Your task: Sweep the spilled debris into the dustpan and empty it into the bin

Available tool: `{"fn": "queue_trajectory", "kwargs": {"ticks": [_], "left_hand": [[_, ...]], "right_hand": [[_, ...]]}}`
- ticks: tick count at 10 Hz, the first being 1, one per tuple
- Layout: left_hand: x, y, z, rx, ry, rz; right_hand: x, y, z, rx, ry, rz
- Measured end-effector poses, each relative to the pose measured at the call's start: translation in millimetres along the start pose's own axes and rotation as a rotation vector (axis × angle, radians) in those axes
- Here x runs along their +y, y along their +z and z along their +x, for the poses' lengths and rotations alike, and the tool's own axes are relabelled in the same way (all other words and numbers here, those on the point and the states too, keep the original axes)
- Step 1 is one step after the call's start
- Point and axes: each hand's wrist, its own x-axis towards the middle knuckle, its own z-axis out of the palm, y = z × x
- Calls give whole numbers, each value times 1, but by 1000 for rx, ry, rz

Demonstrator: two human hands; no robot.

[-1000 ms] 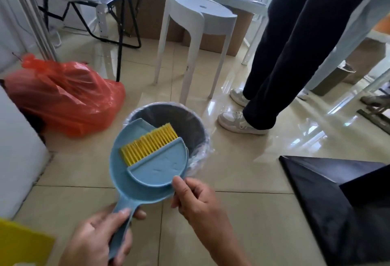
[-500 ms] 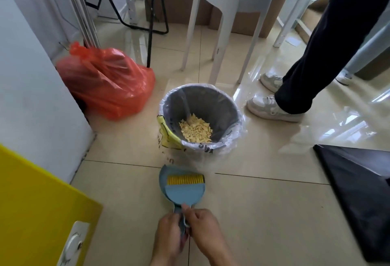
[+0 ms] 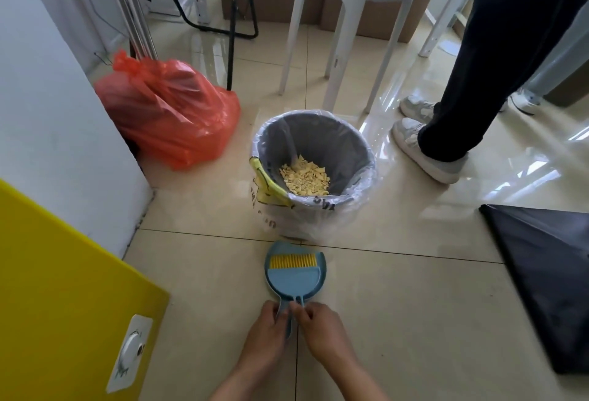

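Item: dustpan [image 3: 294, 279], pale blue plastic, with its matching brush [image 3: 293, 270] nested inside, yellow bristles toward the bin. Location: flat on the tiled floor [image 3: 398, 305], just in front of the bin and between it and you. No debris shows in the pan.

Item: bin [image 3: 314, 158], grey, lined with a clear bag folded over the rim. Contents: a heap of pale yellow debris [image 3: 304, 179] at the bottom. By the look of it, the emptying is done and you are stowing the tools.

Grip, left: your left hand [image 3: 267, 332] is curled around the dustpan's handle, fingers closed on it. Grip, right: your right hand [image 3: 322, 330] pinches the thin brush handle beside it, thumb and fingertips pressed together on the stem.

Handling, judged: both pieces look like thin moulded plastic, so expect them to be very light and stiff, with slight flex in the handles. The smooth plastic will likely slide easily on the glossy tile, so steady the pan by its handle before you press the brush home. The bristles look soft and springy; do not crush them against the pan's wall.

Where to hold: take the pair by the two handles together, close to where they meet the pan's body, for best control.

Nearby: an orange bag [image 3: 169, 114] left of the bin; a standing person's shoe [image 3: 424, 149] to its right.
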Motion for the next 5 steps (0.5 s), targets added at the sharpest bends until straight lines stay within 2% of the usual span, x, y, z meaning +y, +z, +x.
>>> {"fn": "queue_trajectory", "kwargs": {"ticks": [2,3,4,5], "left_hand": [[-5,0,6,63,66,25],[1,0,12,87,121,195],[9,-3,15,241,111,371],[10,-13,10,387,157,233]], "right_hand": [[10,3,-7,27,-37,19],[9,-1,-9,66,-44,41],[7,-10,-13,85,-34,32],[14,-19,-12,189,-71,-17]]}}
